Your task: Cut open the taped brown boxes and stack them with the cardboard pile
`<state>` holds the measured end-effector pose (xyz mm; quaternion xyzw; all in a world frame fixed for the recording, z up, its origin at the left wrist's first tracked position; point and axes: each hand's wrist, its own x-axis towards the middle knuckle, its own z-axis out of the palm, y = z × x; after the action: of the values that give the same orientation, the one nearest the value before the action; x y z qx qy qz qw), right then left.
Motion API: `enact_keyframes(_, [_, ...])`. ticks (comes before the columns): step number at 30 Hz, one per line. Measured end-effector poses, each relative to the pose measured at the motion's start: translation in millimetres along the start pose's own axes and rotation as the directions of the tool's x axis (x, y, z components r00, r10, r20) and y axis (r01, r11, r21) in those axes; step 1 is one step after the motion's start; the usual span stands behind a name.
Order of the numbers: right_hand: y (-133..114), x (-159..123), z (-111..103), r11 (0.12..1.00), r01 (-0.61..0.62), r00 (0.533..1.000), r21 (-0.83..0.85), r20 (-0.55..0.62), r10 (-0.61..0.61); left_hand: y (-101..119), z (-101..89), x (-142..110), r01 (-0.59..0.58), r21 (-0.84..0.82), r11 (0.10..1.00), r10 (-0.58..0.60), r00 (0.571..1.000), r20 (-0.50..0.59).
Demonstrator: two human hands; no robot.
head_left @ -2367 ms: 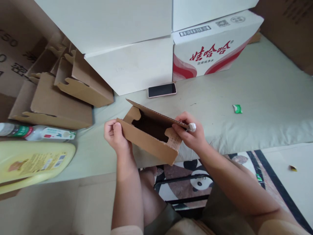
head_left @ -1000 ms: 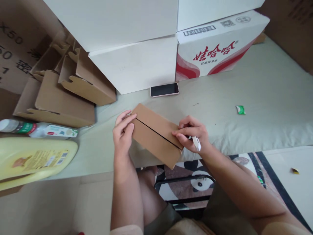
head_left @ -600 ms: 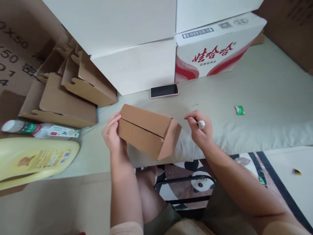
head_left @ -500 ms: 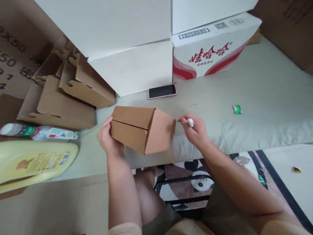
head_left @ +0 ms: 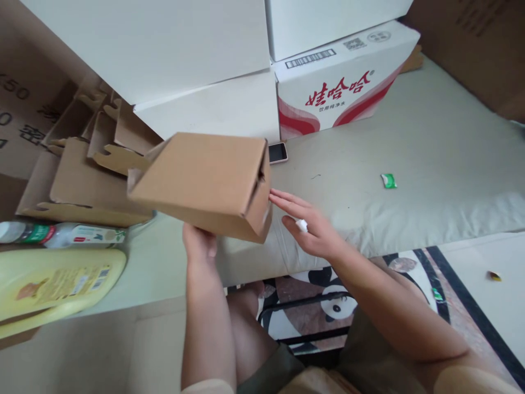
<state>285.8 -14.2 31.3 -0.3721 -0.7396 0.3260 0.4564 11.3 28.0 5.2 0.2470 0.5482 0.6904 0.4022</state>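
Observation:
My left hand (head_left: 199, 241) grips a brown cardboard box (head_left: 205, 175) from below, its fingers mostly hidden underneath. The box is held tilted above the cloth-covered surface, and a flap stands out at its left end. A gap shows along the edge of its right end. My right hand (head_left: 309, 224) has its fingers stretched out, the tips touching that right end. Tucked between its thumb and palm is a small white thing (head_left: 302, 225), like the end of a pen; the remainder is hidden.
Open cardboard boxes (head_left: 92, 180) stand at the left, near a plastic bottle (head_left: 61, 234) and a yellow jug (head_left: 61, 279). White cartons (head_left: 209, 104) line the back. A phone (head_left: 279, 152) is partly behind the box. A green packet (head_left: 389, 181) lies right.
The box has been lifted and turned, now showing a broad plain side instead of the seamed one. My right hand has opened its fingers and moved left to touch the box.

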Motion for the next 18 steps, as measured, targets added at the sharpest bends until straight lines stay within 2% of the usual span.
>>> enact_keyframes(4, [5,-4,-1,0.995,0.009,0.999,-0.103,0.047,-0.005,-6,5.2,0,0.039,0.01,0.999,-0.04,0.993,0.112])
enact_keyframes(7, [7,-6,0,0.992,-0.001,1.0,-0.128,0.013,0.003,-11,2.3,1,0.074,0.015,0.997,-0.076,0.988,0.132])
enact_keyframes(12, [-5,-3,-4,0.99,0.083,0.996,-0.113,-0.034,-0.088,-27,-4.9,-3,0.116,0.025,0.993,-0.118,0.977,0.176])
enact_keyframes(16, [-18,0,-9,0.983,0.071,0.991,-0.167,-0.103,-0.089,-34,-4.1,-9,0.036,0.081,0.996,-0.059,0.951,0.303])
enact_keyframes(18, [-23,2,-11,0.982,0.076,0.99,-0.175,-0.106,-0.096,-32,-1.7,-13,-0.006,0.124,0.992,-0.035,0.945,0.324])
